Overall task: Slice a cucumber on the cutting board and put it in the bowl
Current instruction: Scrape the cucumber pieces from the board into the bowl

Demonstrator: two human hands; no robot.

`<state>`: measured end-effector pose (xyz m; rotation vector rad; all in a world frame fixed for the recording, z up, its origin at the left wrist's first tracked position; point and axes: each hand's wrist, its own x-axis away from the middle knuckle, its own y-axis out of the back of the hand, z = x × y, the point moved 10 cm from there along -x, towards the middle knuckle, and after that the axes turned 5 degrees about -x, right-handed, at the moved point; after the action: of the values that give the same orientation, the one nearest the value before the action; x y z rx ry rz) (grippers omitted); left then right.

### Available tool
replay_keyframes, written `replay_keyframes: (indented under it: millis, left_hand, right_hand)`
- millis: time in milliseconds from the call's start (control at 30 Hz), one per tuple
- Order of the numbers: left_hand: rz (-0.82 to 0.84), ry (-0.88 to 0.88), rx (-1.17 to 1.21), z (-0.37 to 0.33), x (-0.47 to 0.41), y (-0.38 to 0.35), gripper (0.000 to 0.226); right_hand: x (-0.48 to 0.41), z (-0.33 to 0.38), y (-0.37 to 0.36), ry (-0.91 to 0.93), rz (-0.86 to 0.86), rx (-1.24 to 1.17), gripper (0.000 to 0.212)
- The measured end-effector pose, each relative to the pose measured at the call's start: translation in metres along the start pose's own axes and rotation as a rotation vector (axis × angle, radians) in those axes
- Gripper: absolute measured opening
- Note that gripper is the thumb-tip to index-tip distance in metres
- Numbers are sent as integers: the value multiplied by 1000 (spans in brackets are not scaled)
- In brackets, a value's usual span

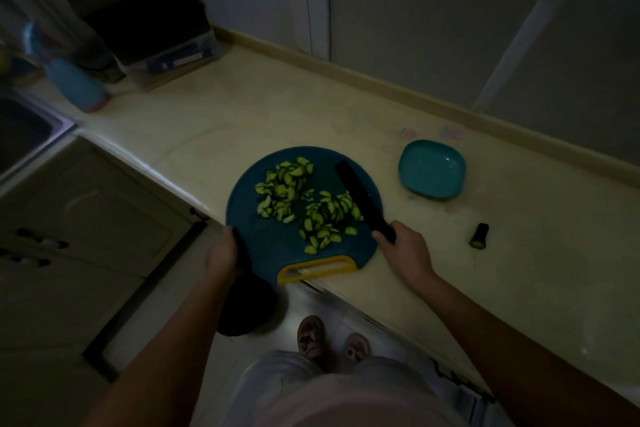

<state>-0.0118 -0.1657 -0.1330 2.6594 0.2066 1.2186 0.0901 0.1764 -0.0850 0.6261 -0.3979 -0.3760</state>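
Note:
A round blue cutting board with a yellow handle lies at the counter's front edge. Two heaps of cucumber slices cover its middle. My left hand grips the board's left rim. My right hand holds the handle of a black knife, whose blade lies across the board's right side, touching the right heap. A teal bowl stands empty on the counter to the right of the board. A dark cucumber end piece lies further right.
A blue bottle and a dark appliance stand at the back left, beside a sink. The counter runs on to the right along a wall. A dark round object sits on the floor below the board.

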Motion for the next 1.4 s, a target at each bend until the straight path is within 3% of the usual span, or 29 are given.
replay_keyframes:
  millis: [67, 133, 200, 300, 400, 533, 700, 900, 1200, 1400]
  left_hand:
    - [42, -29, 129, 14, -50, -2, 66]
    - [36, -30, 185, 28, -98, -5, 101]
    - [34, -12, 200, 30, -105, -14, 112]
    - [-29, -74, 135, 3, -55, -12, 97]
    - [6, -61, 184, -12, -17, -24, 110]
    - [-20, -87, 218, -39, 20, -38, 68]
    - [16, -165, 257, -71, 29, -65, 64]
    - [74, -217, 281, -104, 43, -104, 61]
    - [127, -218, 198, -113, 34, -131, 62]
    - [166, -210, 131, -121, 20, -141, 64]
  right_hand:
    - [-1, 1, 1, -17, -32, -37, 27]
    - [-2, 2, 0, -17, -54, -49, 27]
    - [-2, 4, 0, 2, -48, -41, 25]
    - [-3, 5, 2, 23, -24, -41, 24]
    - [-3, 19, 17, 92, -51, -40, 29]
    - [4, 51, 49, 201, -74, 78, 36]
    - [16, 81, 61, 282, 72, 427, 42]
    - [18, 88, 62, 327, 127, 528, 42]
    - [-1, 70, 65, 261, 25, 605, 44]
    - [-18, 42, 75, 111, -36, 612, 38]
